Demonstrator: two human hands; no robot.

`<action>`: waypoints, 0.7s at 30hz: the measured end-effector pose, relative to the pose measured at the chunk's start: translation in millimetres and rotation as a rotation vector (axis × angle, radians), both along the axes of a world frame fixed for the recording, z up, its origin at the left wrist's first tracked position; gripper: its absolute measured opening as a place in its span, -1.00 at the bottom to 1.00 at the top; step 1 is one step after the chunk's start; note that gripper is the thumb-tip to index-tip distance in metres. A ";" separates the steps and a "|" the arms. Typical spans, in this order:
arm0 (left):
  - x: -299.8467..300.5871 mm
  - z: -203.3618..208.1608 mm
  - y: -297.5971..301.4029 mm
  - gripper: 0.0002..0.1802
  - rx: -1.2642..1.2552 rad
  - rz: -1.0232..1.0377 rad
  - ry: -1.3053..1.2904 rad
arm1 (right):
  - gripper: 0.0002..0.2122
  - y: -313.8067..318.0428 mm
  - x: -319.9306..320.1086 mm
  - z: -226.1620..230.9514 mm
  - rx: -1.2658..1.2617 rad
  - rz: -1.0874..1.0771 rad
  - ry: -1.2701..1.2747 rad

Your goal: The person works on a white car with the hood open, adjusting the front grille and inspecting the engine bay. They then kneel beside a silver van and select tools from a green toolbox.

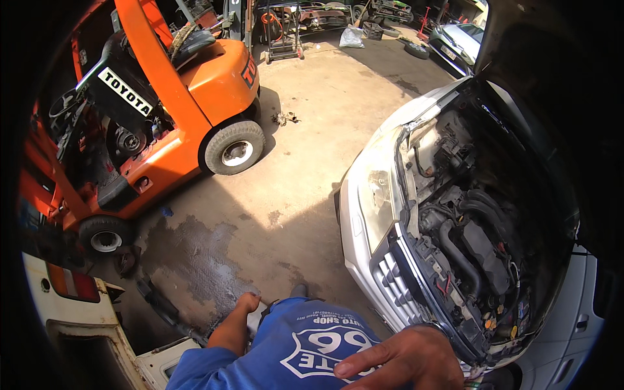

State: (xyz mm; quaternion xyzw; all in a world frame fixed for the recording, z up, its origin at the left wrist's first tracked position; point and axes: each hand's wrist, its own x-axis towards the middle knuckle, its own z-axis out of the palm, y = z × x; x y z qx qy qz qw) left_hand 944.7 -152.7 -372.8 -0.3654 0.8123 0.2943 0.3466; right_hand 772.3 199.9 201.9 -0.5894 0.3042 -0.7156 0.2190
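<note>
My left hand (247, 301) is low in front of me, left of my blue shirt (279, 344), its fingers curled closed. What it holds, if anything, is too small to make out; something thin and pale shows beside it. Close to the camera, my right hand (413, 357) reaches across the shirt with its thumb and a finger stretched out to the left, nothing seen in it. Just beyond that hand stands a silver car (364, 214) with its hood raised. Its engine (478, 250), hoses and grille (396, 276) lie exposed.
An orange forklift (175, 140) stands at the left. A pale vehicle body part with a tail light (81, 286) is at lower left, near a dark curved trim piece (159, 302). A wet patch (201, 253) darkens the concrete. Another car (458, 42) is parked far right.
</note>
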 end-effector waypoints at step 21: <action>-149.2 25.0 21.6 -0.47 0.149 -0.304 0.178 | -0.22 -63.3 0.5 -28.2 -0.353 -0.329 0.046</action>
